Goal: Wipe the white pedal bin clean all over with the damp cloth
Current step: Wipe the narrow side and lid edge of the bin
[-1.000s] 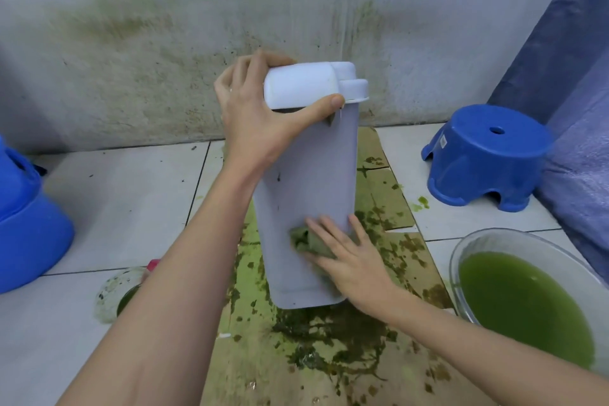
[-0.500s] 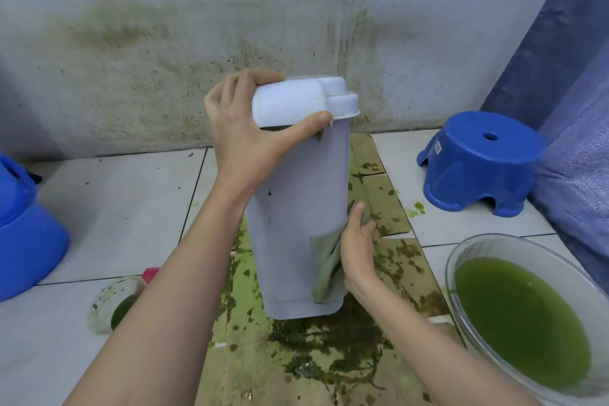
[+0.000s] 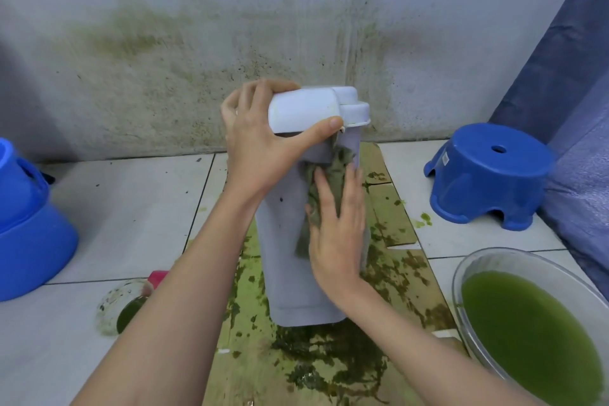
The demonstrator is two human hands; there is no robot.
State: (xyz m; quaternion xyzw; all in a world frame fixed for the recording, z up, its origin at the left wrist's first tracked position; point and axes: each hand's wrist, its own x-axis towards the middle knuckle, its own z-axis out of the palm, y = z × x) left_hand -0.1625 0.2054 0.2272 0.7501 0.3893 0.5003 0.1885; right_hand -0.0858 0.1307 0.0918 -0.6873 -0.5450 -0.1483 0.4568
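The white pedal bin [image 3: 286, 257] stood on stained cardboard [image 3: 333, 369] on the floor, near the wall. My left hand [image 3: 263, 148] gripped its lid [image 3: 309, 107], fingers curled round. My right hand [image 3: 336, 227], fingers straight and together, pressed the damp cloth [image 3: 324, 181] to the upper front. Judging by specks there, the wiping was partly done.

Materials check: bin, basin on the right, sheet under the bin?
Pedal bin: looks like moulded plastic, matte white, with a rounded, seamed lid. Basin: probably clear plastic, since the green liquid shows through its wall. Sheet: seemingly cardboard, brown with folded flap edges and green stains.
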